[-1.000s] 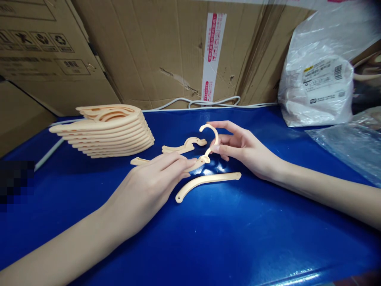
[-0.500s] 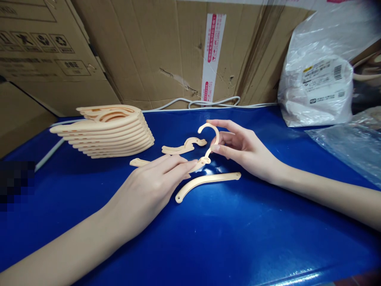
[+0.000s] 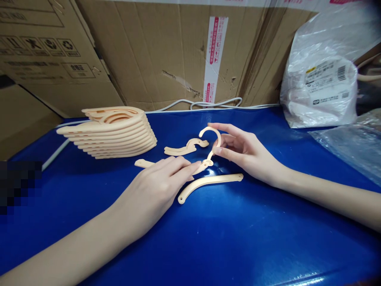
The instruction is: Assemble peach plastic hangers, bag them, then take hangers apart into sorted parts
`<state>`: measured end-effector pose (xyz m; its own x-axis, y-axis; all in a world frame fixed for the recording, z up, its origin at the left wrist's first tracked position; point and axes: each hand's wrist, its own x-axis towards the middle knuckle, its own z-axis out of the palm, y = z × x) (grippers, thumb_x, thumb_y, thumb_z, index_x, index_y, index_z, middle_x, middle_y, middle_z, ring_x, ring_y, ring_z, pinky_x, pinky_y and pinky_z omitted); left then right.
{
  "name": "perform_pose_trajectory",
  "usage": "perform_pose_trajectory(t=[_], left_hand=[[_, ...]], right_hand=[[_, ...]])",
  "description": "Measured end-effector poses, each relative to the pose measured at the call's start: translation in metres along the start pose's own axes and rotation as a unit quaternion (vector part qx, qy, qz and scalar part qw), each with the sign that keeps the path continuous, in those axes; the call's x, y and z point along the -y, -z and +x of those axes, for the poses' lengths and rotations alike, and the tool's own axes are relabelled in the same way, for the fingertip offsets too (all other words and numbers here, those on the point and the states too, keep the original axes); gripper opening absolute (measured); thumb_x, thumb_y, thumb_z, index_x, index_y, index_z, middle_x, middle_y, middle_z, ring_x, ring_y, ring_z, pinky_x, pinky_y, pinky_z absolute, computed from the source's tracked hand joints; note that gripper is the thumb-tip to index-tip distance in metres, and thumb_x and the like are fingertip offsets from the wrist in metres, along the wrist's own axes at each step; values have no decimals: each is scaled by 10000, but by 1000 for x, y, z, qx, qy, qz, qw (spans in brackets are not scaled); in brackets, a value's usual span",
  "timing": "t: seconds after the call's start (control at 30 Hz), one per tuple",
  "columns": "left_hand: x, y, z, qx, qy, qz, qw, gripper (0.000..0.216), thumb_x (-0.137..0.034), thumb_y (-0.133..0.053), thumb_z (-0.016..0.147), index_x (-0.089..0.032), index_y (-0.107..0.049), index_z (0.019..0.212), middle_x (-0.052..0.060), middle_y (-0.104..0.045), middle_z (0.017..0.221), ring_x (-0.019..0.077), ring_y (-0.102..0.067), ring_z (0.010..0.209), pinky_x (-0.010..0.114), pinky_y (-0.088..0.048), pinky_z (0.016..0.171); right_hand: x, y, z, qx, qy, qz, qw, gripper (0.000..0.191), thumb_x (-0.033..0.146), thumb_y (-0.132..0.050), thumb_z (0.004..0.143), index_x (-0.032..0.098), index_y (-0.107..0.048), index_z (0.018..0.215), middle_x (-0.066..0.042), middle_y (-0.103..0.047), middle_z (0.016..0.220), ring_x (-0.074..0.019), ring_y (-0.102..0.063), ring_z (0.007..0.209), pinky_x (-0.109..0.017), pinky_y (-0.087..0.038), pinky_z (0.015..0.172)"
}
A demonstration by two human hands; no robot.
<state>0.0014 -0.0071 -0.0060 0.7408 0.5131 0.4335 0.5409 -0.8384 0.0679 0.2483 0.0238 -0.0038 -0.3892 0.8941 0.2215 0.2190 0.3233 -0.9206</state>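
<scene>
My right hand [image 3: 238, 149] pinches a cream plastic hanger hook [image 3: 219, 139] between thumb and fingers. The hook's lower end meets a cream hanger arm [image 3: 143, 163], which my left hand [image 3: 165, 180] grips from above; the middle of that arm is hidden under my fingers. Just in front lies a loose curved hanger arm [image 3: 210, 180] with a hole at each end. Behind my left hand rests another cream hanger piece [image 3: 181, 149] with a curved end. To the left stands a stack of folded cream hangers [image 3: 113, 135].
Cardboard boxes [image 3: 166, 47] stand along the back of the blue table [image 3: 238, 242]. A white cable [image 3: 178, 101] runs in front of them. At the right are a white plastic package [image 3: 321, 87] and clear plastic film [image 3: 351, 145]. A dark, pixelated object [image 3: 18, 184] sits at the left edge.
The whole view has shifted slightly, with everything appearing a little farther right. Both hands keep their hold on the hook and the hanger arm, with no clear movement between them.
</scene>
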Motion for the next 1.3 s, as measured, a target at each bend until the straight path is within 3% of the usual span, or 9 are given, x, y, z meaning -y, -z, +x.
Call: perform_pose_trajectory(t=[1.03, 1.2, 1.3], left_hand=[[1, -2, -1, -15, -4, 23, 1000, 359, -177, -322, 1077, -134, -642, 1236, 81, -723, 1094, 216, -709, 977, 330, -566, 789], [-2, -2, -3, -25, 30, 37, 999, 297, -162, -452, 1044, -162, -573, 1315, 86, -701, 1213, 223, -694, 1052, 327, -550, 851], [-5, -2, -2, -31, 32, 43, 998, 287, -145, -468, 1031, -155, -582, 1294, 79, -714, 1178, 227, -697, 1022, 329, -539, 820]], right_hand=[[3, -1, -1, 14, -31, 26, 999, 547, 279, -642, 901, 172, -469, 1409, -9, -689, 888, -167, -648, 815, -344, -511, 766], [4, 0, -1, -5, -45, 68, 997, 521, 273, -696, 883, 202, -463, 1344, -18, -723, 930, -179, -701, 883, -360, -546, 836], [5, -1, -1, -12, -48, 90, 995, 502, 259, -723, 869, 214, -469, 1300, 4, -711, 872, -171, -709, 848, -350, -561, 825]])
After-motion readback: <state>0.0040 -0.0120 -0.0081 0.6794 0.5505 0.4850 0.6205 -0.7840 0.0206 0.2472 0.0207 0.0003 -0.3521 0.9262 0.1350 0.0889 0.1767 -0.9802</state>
